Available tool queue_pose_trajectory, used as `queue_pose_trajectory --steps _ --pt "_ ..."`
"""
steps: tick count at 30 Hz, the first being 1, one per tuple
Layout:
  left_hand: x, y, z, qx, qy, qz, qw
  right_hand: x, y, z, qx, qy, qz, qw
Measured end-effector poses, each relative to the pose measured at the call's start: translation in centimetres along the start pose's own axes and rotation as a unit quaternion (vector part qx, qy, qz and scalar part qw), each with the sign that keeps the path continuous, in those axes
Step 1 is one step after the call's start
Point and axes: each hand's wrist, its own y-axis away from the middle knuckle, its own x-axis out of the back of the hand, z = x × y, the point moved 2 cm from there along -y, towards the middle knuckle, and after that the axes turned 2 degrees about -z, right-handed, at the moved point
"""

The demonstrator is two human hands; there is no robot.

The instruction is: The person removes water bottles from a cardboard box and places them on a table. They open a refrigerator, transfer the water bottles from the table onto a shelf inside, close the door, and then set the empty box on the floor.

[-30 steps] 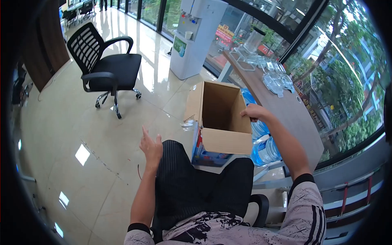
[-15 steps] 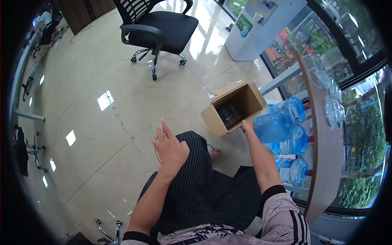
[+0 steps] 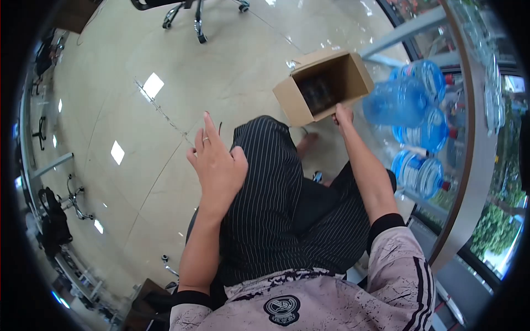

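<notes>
My right hand [image 3: 343,115] is closed on the near edge of an open cardboard box [image 3: 301,103], at the right of centre. The box is tilted so that its opening faces me, with its flaps folded outward. Dark, shiny shapes show deep inside, too dim to name. My left hand [image 3: 214,168] is raised over the floor beside my left knee, back of the hand up. Its index finger points forward, the other fingers are partly bent and apart, and a ring is on one. I see nothing held in it.
Several large blue water bottles [image 3: 395,102] lie to the right of the box, under a wooden tabletop [image 3: 469,127] bearing clear plastic items. A wheeled chair base [image 3: 200,25] stands ahead on the shiny tiled floor [image 3: 160,182]. Windows line the right side.
The view has tipped downward, so the chair and white dispenser have slid up or out of sight. My right hand still grips the box; my left hand stays raised with fingers apart.
</notes>
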Motion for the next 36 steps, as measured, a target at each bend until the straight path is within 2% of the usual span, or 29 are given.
queue_pose_trajectory --steps 2,3,4,6,8,10,11,13,14,15,19,21,22,24,25,26,28,29,30,31,32,33,34,35,36 --pt "-0.2 0.0 -0.6 -0.006 -0.003 -0.033 0.999 0.5 1.8 -0.4 -0.036 0.002 -0.027 0.999" --pt "-0.8 -0.3 -1.3 -0.005 0.039 -0.066 0.997 0.8 2.5 -1.1 -0.053 0.008 -0.059 0.997" --pt "-1.2 -0.6 -1.5 -0.004 0.082 -0.100 0.992 1.4 2.5 -1.1 -0.059 -0.003 -0.050 0.997" --pt "-2.2 -1.2 -1.2 -0.026 0.082 -0.117 0.989 2.6 2.4 -1.1 -0.038 0.087 -0.160 0.983" --pt "-4.6 -1.9 -1.0 0.029 0.338 -0.230 0.912 4.1 1.6 -1.1 -0.022 0.087 -0.137 0.986" --pt "-5.2 -3.7 0.4 0.027 0.356 -0.270 0.894 5.9 0.3 -1.5 0.011 0.142 -0.072 0.987" --pt "-5.5 -4.7 0.9 0.045 0.400 -0.264 0.877 6.8 -0.3 -1.5 0.039 0.083 -0.048 0.995" --pt "-7.2 -6.6 2.0 0.074 0.464 -0.246 0.848 8.7 -0.7 -3.4 0.056 0.045 -0.008 0.997" --pt "-8.9 -7.6 1.9 0.067 0.458 -0.257 0.848 9.0 -2.2 -3.2 0.071 0.062 0.078 0.992" --pt "-11.2 -8.6 1.4 0.106 0.439 -0.280 0.847 9.3 -4.0 -3.0 0.085 0.081 0.163 0.980" --pt "-18.4 -10.4 1.0 0.216 0.348 -0.401 0.819 10.1 -6.5 -5.8 0.040 -0.006 0.139 0.989" --pt "-21.8 -11.2 0.4 0.220 0.384 -0.395 0.805 10.0 -6.6 -6.4 0.057 -0.189 0.019 0.980" --pt "-22.5 -11.5 0.9 0.221 0.414 -0.387 0.794 9.7 -6.8 -6.6 0.052 -0.190 0.024 0.980" --pt "-22.7 -12.1 1.2 0.200 0.449 -0.377 0.785 9.2 -6.8 -6.7 0.104 -0.328 0.094 0.934" --pt "-22.4 -12.4 1.7 0.177 0.489 -0.358 0.775 9.6 -4.8 -7.8 0.140 -0.329 0.027 0.934" --pt "-22.1 -12.1 2.0 0.178 0.487 -0.361 0.776 9.1 -4.2 -7.6 0.137 -0.330 0.029 0.934" --pt "-20.8 -11.0 2.7 0.170 0.471 -0.273 0.821 7.6 -3.9 -7.3 0.217 -0.238 -0.062 0.944" --pt "-20.6 -10.4 3.1 0.169 0.469 -0.274 0.823 7.1 -3.6 -6.6 0.244 -0.088 -0.025 0.966" --pt "-20.1 -10.0 3.8 0.050 0.450 -0.244 0.858 6.8 -3.2 -6.1 0.242 -0.090 -0.024 0.966" --pt "-19.7 -9.6 4.6 -0.069 0.425 -0.209 0.878 6.5 -2.7 -5.8 0.307 0.041 0.023 0.951" --pt "-19.6 -9.5 5.3 -0.068 0.425 -0.209 0.878 6.1 -2.0 -5.6 0.365 0.173 0.068 0.912" --pt "-19.2 -9.6 7.0 -0.273 0.281 -0.175 0.903 6.0 -0.8 -5.9 0.360 0.205 0.036 0.910" --pt "-19.1 -9.5 8.3 -0.460 0.119 -0.130 0.870 5.4 -0.6 -5.3 0.362 0.205 0.034 0.909" --pt "-19.7 -9.8 8.4 -0.459 0.119 -0.127 0.871 4.9 -0.4 -4.7 0.397 0.189 0.052 0.896" --pt "-21.1 -10.0 8.2 -0.489 0.032 -0.123 0.863 4.7 -0.1 -4.4 0.432 0.172 0.071 0.882"
